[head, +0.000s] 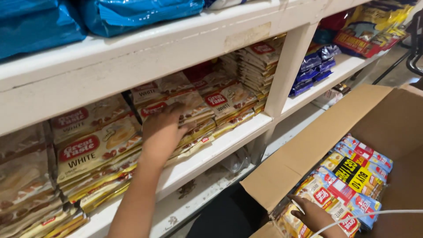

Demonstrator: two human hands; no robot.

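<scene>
My left hand [161, 130] reaches into the middle shelf and rests on a stack of beige and brown sachet packs [194, 112], fingers spread over the top one. More stacks of the same packs [94, 147] lie to its left. My right hand [313, 215] is down inside an open cardboard box [304, 150], closed around a colourful sachet pack [324, 198] among several like it.
White wooden shelves [211, 152] run across the view, with an upright post [288, 66]. Blue bags [132, 13] sit on the top shelf. Dark blue packs [315, 68] and red-yellow packs [370, 28] fill the right bay. A white cable [374, 213] crosses the box.
</scene>
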